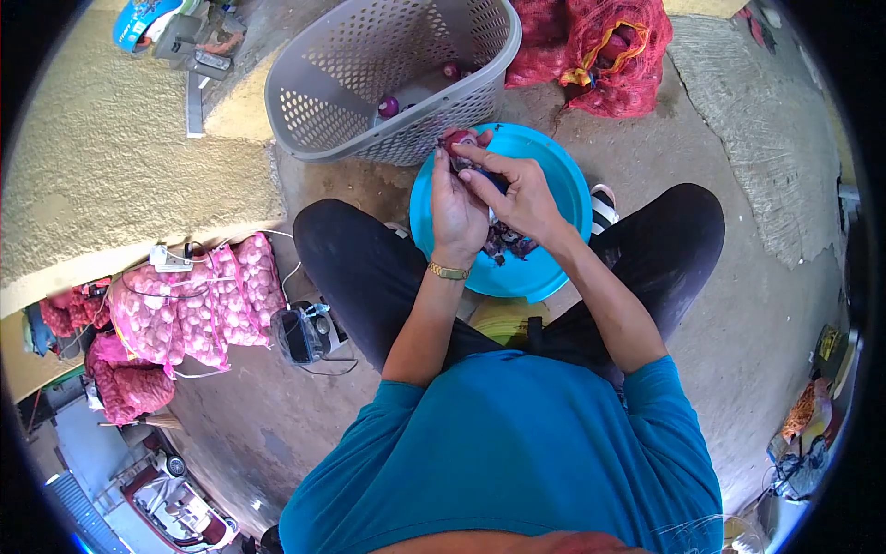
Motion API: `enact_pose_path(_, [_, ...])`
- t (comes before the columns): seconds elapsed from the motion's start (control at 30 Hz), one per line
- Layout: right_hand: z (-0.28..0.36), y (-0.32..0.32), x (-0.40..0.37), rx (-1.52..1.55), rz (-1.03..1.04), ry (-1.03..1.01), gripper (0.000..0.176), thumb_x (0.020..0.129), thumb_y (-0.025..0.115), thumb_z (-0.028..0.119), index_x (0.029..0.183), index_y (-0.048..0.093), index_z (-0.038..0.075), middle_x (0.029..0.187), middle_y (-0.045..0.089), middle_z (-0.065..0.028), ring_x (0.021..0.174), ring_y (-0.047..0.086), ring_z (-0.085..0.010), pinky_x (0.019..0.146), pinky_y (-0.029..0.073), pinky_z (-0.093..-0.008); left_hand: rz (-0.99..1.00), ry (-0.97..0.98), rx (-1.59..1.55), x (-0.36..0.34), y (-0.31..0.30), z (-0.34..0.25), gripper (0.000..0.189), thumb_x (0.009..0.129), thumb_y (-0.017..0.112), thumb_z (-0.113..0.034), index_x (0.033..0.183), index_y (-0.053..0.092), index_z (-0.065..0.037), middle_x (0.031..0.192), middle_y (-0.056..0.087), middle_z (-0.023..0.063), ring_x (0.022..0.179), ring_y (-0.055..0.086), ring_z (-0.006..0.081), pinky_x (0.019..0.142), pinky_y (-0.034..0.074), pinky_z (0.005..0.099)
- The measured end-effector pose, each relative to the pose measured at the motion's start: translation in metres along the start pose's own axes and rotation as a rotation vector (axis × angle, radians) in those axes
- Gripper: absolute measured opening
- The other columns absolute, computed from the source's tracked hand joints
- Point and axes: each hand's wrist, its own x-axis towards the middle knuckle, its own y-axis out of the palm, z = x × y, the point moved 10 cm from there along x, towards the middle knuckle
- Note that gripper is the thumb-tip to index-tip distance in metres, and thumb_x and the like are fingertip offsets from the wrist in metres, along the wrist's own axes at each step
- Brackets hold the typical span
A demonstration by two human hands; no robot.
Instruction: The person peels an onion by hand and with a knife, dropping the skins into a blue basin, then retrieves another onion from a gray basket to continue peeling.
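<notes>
A red onion (459,140) sits in the fingers of my left hand (459,212), which is closed around it with the palm turned up. My right hand (519,196) reaches over from the right, its fingers curled and its fingertips at the onion's near side. Something dark shows between my right thumb and fingers; I cannot tell what it is. Both hands are above a blue basin (570,189). Dark, papery onion skins (503,245) lie in the basin below my wrists.
A grey perforated basket (337,69) with a few red onions (389,107) stands beyond the basin. Red mesh sacks (614,69) are at its right. Pink net bags of pale bulbs (198,309) and a dark device (312,332) are at left. My knees flank the basin.
</notes>
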Motion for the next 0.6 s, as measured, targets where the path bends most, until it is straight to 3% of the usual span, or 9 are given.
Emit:
enact_pose_path(0.2, [-0.011, -0.001, 0.001, 0.011, -0.025, 0.033, 0.032, 0.086, 0.063, 0.004, 0.118, 0.064, 0.001, 0.11, 0.069, -0.0145, 0.101, 0.066, -0.0187, 0.09, 0.049, -0.0301, -0.069, 0.053, 0.059, 0.001, -0.014, 0.002, 0.041, 0.104, 0.032, -0.036, 0.129, 0.045, -0.006, 0.123, 0.054, 0.0122, 0.121, 0.05, 0.0248, 0.104, 0.041, 0.0378])
enact_pose_path(0.27, [-0.003, -0.008, 0.001, 0.014, -0.114, -0.112, 0.031, 0.083, 0.068, 0.019, 0.113, 0.069, 0.011, 0.093, 0.07, -0.0151, 0.068, 0.065, -0.0254, 0.065, 0.051, -0.0328, -0.105, 0.035, 0.05, 0.0, -0.021, 0.004, 0.04, 0.104, 0.032, -0.036, 0.128, 0.046, -0.006, 0.121, 0.055, 0.0119, 0.118, 0.052, 0.0238, 0.102, 0.042, 0.0374])
enact_pose_path(0.47, [0.012, -0.013, 0.002, -0.235, -0.042, -0.167, 0.03, 0.083, 0.069, 0.023, 0.11, 0.071, 0.012, 0.093, 0.07, -0.0149, 0.073, 0.066, -0.028, 0.066, 0.051, -0.0347, -0.103, 0.029, 0.115, 0.003, -0.032, 0.005, 0.034, 0.104, 0.034, -0.029, 0.125, 0.047, -0.005, 0.12, 0.056, 0.0116, 0.116, 0.053, 0.023, 0.1, 0.043, 0.0367])
enact_pose_path(0.6, [0.015, -0.014, 0.003, -0.218, -0.006, -0.151, 0.03, 0.084, 0.068, 0.022, 0.111, 0.07, 0.01, 0.096, 0.069, -0.0164, 0.078, 0.066, -0.0296, 0.069, 0.051, -0.0351, -0.097, -0.024, 0.108, 0.003, -0.028, 0.002, 0.033, 0.103, 0.035, -0.025, 0.126, 0.047, -0.005, 0.121, 0.055, 0.0113, 0.118, 0.052, 0.0226, 0.101, 0.043, 0.036])
